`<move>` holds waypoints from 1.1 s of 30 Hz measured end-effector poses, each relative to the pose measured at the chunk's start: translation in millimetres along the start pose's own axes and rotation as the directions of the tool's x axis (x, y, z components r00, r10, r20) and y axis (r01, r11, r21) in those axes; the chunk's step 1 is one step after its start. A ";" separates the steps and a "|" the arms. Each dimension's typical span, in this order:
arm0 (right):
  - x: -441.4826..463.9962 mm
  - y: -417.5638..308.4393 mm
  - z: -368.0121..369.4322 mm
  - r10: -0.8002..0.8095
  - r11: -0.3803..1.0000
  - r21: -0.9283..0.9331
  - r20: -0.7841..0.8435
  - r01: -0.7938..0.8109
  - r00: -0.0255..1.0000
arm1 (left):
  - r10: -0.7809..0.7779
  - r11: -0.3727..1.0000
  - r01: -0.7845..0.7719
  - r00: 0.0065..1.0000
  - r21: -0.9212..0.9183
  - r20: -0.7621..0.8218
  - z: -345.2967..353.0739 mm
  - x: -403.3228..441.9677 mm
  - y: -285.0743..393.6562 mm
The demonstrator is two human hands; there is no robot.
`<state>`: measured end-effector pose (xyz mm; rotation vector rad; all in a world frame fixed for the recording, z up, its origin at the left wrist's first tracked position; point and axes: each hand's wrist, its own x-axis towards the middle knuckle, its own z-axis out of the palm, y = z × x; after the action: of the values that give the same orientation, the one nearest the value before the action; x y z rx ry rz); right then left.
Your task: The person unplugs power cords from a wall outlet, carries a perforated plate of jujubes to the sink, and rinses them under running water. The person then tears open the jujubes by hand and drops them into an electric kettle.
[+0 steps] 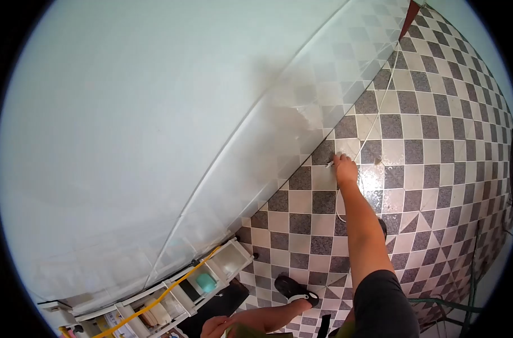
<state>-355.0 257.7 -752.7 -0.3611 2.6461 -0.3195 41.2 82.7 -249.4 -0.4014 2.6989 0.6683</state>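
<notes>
My right hand (345, 168) reaches down to the tiled floor, close to the foot of the wall. Its fingers are closed on a thin white cable (375, 121), and a short white end pokes out on their left side. From the hand the cable runs up along the floor to the far corner, and a loop of it hangs below the wrist. At the bottom edge, my left hand (215, 325) is by my bent leg (268, 318); its fingers are mostly cut off, so their pose is unclear.
A pale glossy wall (155, 124) fills the left. Along it stands a white shelf rack (231, 260) holding a teal item (206, 282), with a yellow cord (166, 293) across it. A dark shoe (293, 288) is on my foot. Green bars (442, 305) stand at lower right.
</notes>
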 end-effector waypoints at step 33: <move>-551.0 -420.0 -491.8 -0.206 0.088 0.992 0.110 -0.094 0.972 | -0.240 0.885 0.018 0.873 -0.465 -0.424 -224.1 -273.1 29.6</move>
<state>-20.8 110.5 14.4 0.0155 1.5282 -1.8744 222.9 49.5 53.2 -0.9754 2.8932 1.3086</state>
